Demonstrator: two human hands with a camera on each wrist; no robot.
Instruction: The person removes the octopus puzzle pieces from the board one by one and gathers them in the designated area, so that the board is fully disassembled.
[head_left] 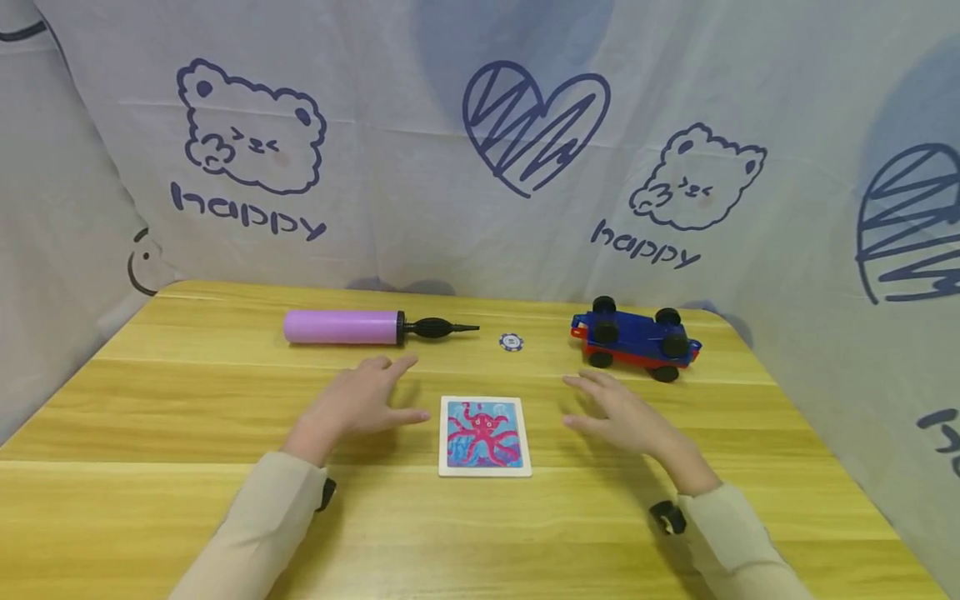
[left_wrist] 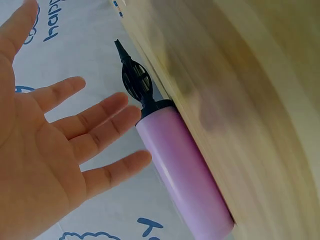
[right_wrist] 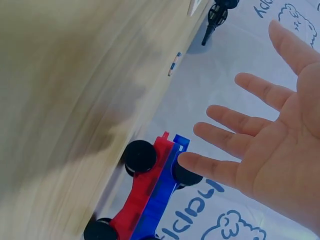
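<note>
Pink-octopus card (head_left: 484,436) lies flat on the bench (head_left: 150,417), squarely between both hands; left hand (head_left: 360,404) and right hand (head_left: 622,415) hover spread-fingered, empty, about equally near.

The word "happy" stands twice on the cloth backdrop (head_left: 480,125), in dark blue handwritten letters. One "happy" (head_left: 247,212) sits just under the left bear drawing (head_left: 251,125); the other "happy" (head_left: 645,244) sits just under the right bear drawing (head_left: 697,177), right of the scribbled heart (head_left: 534,121). The octopus card (head_left: 484,435) shows faint marks that are too small to read.
</note>
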